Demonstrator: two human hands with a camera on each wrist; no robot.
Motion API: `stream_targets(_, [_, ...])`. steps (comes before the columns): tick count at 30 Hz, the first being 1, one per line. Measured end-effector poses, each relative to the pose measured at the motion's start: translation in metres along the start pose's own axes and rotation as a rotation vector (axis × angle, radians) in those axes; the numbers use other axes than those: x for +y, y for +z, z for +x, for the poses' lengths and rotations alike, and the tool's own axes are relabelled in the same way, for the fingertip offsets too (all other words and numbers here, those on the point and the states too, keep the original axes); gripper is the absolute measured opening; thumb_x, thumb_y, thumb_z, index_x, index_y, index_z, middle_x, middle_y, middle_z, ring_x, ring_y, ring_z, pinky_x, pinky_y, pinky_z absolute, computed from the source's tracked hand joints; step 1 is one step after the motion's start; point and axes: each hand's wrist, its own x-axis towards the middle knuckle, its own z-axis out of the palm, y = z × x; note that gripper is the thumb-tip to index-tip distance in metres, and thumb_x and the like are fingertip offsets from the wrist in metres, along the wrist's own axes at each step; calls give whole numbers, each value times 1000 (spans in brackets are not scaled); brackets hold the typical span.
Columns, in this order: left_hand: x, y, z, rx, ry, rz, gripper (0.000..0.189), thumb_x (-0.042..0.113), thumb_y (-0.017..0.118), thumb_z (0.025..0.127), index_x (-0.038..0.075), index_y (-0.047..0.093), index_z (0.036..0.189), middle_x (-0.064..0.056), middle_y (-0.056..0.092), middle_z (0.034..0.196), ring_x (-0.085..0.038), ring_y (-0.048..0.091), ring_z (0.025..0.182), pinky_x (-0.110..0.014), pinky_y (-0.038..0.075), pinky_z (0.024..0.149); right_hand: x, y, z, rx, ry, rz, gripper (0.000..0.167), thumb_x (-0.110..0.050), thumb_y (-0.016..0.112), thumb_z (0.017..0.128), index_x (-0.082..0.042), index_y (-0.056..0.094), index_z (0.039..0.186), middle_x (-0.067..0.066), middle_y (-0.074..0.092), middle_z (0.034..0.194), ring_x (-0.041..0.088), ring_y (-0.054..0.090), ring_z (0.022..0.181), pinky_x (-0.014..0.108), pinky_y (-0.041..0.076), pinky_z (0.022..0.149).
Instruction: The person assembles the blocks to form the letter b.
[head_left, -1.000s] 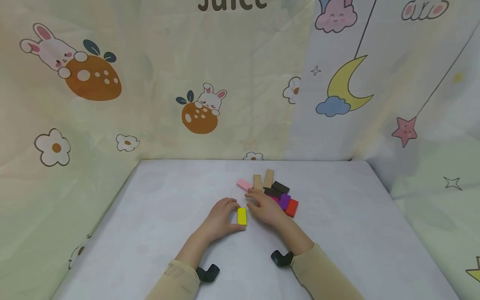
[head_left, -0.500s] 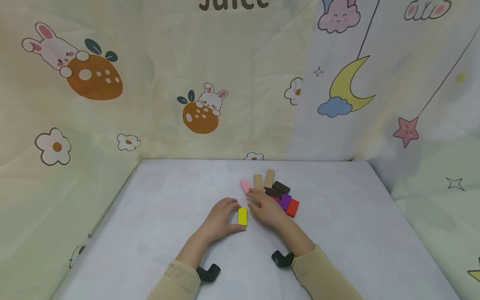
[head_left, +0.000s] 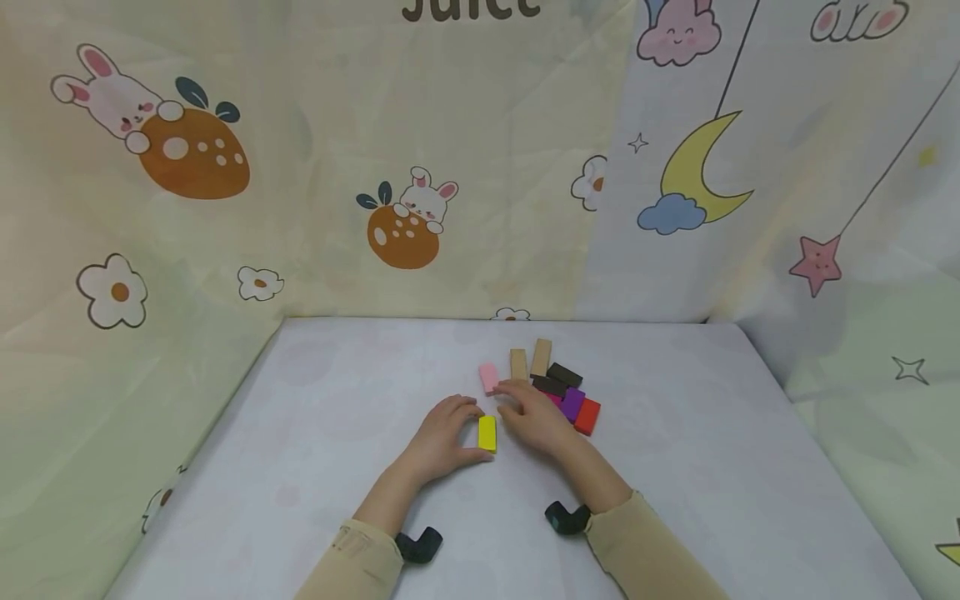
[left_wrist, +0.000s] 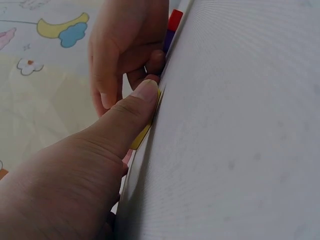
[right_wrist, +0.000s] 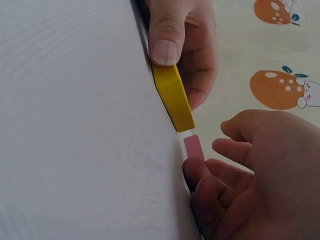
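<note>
In the head view my left hand (head_left: 444, 440) holds a yellow block (head_left: 487, 434) on the table, thumb at its near end and fingertips at its far end. The right wrist view shows that thumb pressed to the end of the yellow block (right_wrist: 173, 97). Just right of it, my right hand (head_left: 536, 421) lies with bent fingers, its fingertips at the near end of a small pink block (head_left: 488, 378). From the right wrist, those fingertips partly cover the pink block (right_wrist: 194, 148). Nothing is gripped in the right hand.
Beyond and beside the right hand lie two tan blocks (head_left: 541, 358), two black blocks (head_left: 564, 375), a purple block (head_left: 572, 405), a red block (head_left: 587, 417) and a partly hidden magenta block (head_left: 553, 400). A printed cloth (head_left: 480, 167) rises behind the white table (head_left: 315, 392).
The pink block has turned from slanted to nearly lengthwise and slid slightly toward the person, with the right fingertips at it. The left hand and yellow block stay in place.
</note>
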Motion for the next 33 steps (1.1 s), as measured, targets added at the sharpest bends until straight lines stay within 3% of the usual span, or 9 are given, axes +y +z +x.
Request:
stream_targets(5, [-1,-2,-1,-10,-13,0,67,58,79,74,21,59,126,-2,54,139,-25,44,136,-45,34,119,-3,0,2,10,10,-4,40,-33,59,98,-31,57,138,-2,51,148,26,47,138,53,45,109])
stream_targets(11, [0,-3,-1,-16,-19,0,67,59,78,75,21,59,126,-2,54,140,-24,43,138,-44,33,120,-7,-4,14,-12,45,-10,57,-32,65,95,-28,45,148,1,45,154,26,47,137,51,44,111])
stream_targets(15, [0,-3,-2,-25,-27,-2,66,60,77,76,21,59,127,-1,54,141,-24,42,139,-44,32,120,-8,-8,26,-52,75,-24,67,-34,69,92,-29,39,151,1,44,154,23,52,123,50,46,109])
stream_targets(18, [1,-3,-3,-30,-34,-2,67,61,77,76,22,59,127,-1,53,141,-24,42,139,-44,32,120,-5,-11,35,-90,95,-30,72,-35,71,90,-32,35,153,0,50,147,21,59,106,43,55,97])
stream_targets(24, [0,-3,-3,-33,-41,-6,67,60,77,76,22,59,128,-1,52,142,-24,41,139,-46,32,120,-3,-15,47,-126,94,-29,74,-33,73,89,-35,35,152,0,53,140,19,62,84,37,56,84])
stream_targets(26, [0,-3,-3,-36,-39,-5,68,60,77,76,22,58,128,-1,52,143,-25,41,140,-46,32,120,-3,-16,48,-143,96,-18,74,-33,73,89,-36,35,152,2,59,129,18,62,76,34,56,75])
stream_targets(29, [-1,-3,-3,-52,-40,-8,69,61,76,76,22,58,130,-1,51,144,-24,40,141,-45,31,121,-3,-16,50,-171,106,5,74,-32,72,90,-34,34,153,5,66,100,18,60,61,28,51,59])
stream_targets(31, [-1,-4,-3,-67,-41,-15,70,62,76,75,23,57,131,-1,50,145,-24,38,142,-45,29,122,-3,-15,51,-176,113,11,74,-32,72,90,-34,33,153,6,65,83,18,58,58,27,48,54])
stream_targets(33, [-2,-4,-4,-76,-33,-20,71,61,77,75,22,56,131,-1,49,145,-25,38,142,-45,29,122,-3,-14,52,-173,119,6,73,-33,72,90,-33,34,153,4,64,76,18,57,56,26,47,53])
